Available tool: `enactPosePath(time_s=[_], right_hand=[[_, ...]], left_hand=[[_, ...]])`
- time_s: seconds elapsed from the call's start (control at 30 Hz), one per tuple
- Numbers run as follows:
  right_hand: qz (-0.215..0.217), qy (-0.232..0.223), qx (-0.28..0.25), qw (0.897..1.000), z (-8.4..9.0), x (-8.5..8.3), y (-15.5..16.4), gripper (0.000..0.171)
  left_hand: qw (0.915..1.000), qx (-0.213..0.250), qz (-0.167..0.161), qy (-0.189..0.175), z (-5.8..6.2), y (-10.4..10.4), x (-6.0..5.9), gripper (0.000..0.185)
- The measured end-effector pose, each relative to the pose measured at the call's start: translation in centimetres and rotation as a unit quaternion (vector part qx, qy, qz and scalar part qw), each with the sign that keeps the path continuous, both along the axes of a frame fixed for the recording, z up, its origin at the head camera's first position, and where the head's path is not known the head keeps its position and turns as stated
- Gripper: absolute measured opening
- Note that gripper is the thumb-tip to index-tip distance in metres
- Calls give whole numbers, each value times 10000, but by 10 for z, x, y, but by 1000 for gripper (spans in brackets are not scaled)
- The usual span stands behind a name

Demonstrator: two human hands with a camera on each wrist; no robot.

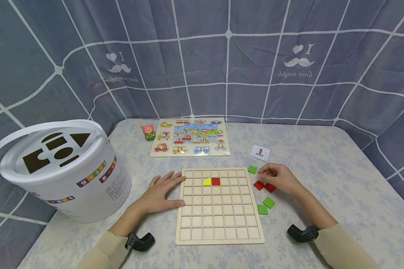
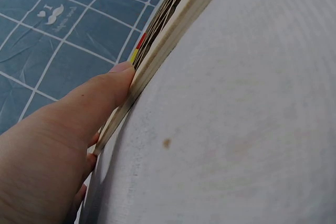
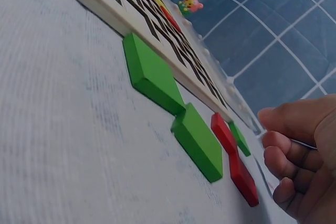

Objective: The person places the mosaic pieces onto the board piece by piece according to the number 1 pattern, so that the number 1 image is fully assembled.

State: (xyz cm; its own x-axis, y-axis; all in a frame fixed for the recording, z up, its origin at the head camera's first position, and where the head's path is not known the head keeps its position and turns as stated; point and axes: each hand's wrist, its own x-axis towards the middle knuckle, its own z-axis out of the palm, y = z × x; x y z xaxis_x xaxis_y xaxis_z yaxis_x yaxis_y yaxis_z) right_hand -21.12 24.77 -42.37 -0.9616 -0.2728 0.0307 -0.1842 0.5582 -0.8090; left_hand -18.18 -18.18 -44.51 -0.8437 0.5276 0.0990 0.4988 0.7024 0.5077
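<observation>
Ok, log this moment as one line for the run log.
left hand: flat, touching grid board left edge | right hand: curled over red tiles, grip unclear | board: yellow piece, red tile placed

wooden grid board (image 1: 219, 220) lies flat on the table, pale, square cells in rows, near edge toward the person. two cells in its second row filled: a yellow piece (image 1: 207, 181) with a rounded corner, and a red square tile (image 1: 216, 181) touching it on the right. loose tiles lie flat off the board's right edge: one green tile (image 1: 252, 169) near the top corner, two red tiles (image 1: 264, 186) just beside each other at mid height, two green tiles (image 1: 266, 206) lower down, close together, one turned at an angle. all thin, flat, square.
</observation>
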Motion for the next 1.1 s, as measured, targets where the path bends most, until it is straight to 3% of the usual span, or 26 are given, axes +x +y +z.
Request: enactPosePath(time_s=[0.73, 1.1], right_hand=[[144, -253, 443, 9986, -1, 2, 28, 22], [403, -490, 258, 9977, -2, 3, 34, 33]], left_hand=[[9999, 41, 29, -104, 1, 1, 0, 82], [9999, 23, 37, -110, 2, 1, 0, 82]])
